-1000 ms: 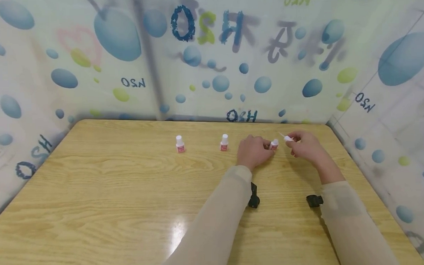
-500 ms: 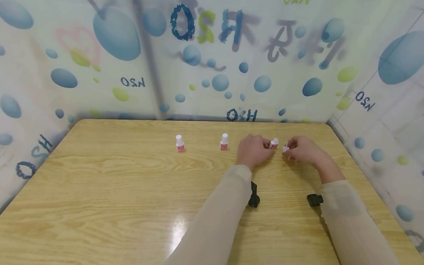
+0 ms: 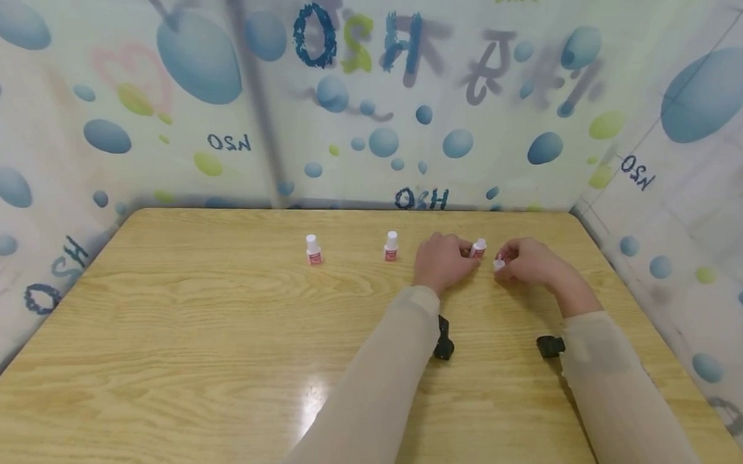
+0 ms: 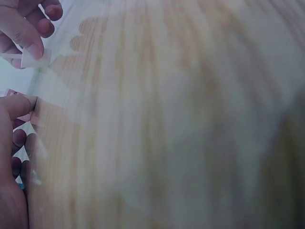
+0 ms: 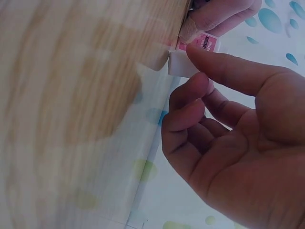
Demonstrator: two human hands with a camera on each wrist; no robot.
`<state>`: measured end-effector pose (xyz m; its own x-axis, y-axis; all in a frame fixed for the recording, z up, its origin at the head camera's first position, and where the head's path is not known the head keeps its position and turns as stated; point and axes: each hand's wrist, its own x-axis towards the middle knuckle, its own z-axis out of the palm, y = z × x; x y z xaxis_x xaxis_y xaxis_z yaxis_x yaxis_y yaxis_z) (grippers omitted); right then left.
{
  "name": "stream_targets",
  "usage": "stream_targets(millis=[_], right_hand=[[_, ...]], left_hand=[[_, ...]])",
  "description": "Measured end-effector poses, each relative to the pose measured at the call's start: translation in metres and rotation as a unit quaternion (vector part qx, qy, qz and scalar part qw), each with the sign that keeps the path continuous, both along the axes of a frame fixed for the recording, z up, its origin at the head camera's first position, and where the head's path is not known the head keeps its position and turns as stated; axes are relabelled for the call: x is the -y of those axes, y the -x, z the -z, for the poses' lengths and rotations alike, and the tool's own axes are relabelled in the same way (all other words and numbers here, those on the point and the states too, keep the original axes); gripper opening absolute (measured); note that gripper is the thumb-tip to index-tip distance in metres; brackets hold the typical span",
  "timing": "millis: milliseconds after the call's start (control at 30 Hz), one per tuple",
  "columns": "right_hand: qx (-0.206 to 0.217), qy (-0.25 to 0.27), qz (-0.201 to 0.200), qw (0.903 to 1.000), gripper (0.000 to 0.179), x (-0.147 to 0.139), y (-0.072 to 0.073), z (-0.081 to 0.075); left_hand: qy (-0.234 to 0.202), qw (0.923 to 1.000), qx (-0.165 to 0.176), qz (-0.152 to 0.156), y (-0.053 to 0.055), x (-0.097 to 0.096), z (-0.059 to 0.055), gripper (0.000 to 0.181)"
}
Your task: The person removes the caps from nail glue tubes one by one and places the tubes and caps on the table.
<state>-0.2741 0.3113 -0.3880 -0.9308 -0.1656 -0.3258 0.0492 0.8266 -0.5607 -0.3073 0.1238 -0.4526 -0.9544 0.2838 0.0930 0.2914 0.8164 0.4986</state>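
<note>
In the head view my left hand [image 3: 444, 262] holds a small white bottle [image 3: 478, 249] with a red label on the wooden table, its top tilted slightly right. Just to the right, my right hand [image 3: 532, 262] pinches a small white cap [image 3: 499, 264] between thumb and fingers. The left wrist view shows a thin white stick [image 4: 9, 56] coming out of that cap, low at the table surface; whether the cap touches it I cannot tell. In the right wrist view the cap [image 5: 181, 64] appears in front of the bottle's pink label [image 5: 205, 42].
Two similar bottles stand upright further left, one near the middle [image 3: 391, 247] and another [image 3: 313, 250] beyond it. The wooden table [image 3: 184, 320] runs back to a patterned wall sheet [image 3: 369, 170]. Black wrist devices [image 3: 550, 346] sit by both sleeves.
My right hand has lowered the cap toward the table and turned it, so its stick went from pointing up-left to pointing upward. The left hand and bottle have stayed in place.
</note>
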Motion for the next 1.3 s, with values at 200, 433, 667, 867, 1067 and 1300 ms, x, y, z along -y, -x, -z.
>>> stream_targets(millis=[200, 433, 667, 867, 1067, 1300], right_hand=[[-0.006, 0.005, -0.002, 1.0000, 0.033, 0.0001, 0.0009, -0.0012], [-0.003, 0.005, -0.008, 0.9999, 0.033, -0.0016, 0.0020, 0.0006], [0.021, 0.008, -0.008, 0.9997, 0.036, -0.0003, -0.0008, 0.0067], [0.027, 0.019, -0.006, 0.9994, 0.036, 0.0023, -0.0047, 0.0070], [0.027, 0.027, -0.002, 0.9993, 0.038, 0.0026, -0.0057, 0.0043], [0.030, 0.025, 0.002, 0.9993, 0.039, 0.0044, -0.0041, 0.0018]], left_hand=[[-0.002, 1.0000, 0.002, 0.004, 0.0016, 0.0022, -0.0019, 0.029], [-0.008, 0.9992, 0.023, 0.032, 0.0037, 0.0060, -0.0010, 0.033], [-0.023, 0.9977, 0.041, 0.049, 0.0007, 0.0085, 0.0018, 0.034], [-0.022, 0.9976, 0.042, 0.049, -0.0009, 0.0078, 0.0018, 0.033], [-0.025, 0.9975, 0.044, 0.050, -0.0002, 0.0078, 0.0004, 0.033], [-0.025, 0.9976, 0.042, 0.050, 0.0017, 0.0087, -0.0011, 0.033]])
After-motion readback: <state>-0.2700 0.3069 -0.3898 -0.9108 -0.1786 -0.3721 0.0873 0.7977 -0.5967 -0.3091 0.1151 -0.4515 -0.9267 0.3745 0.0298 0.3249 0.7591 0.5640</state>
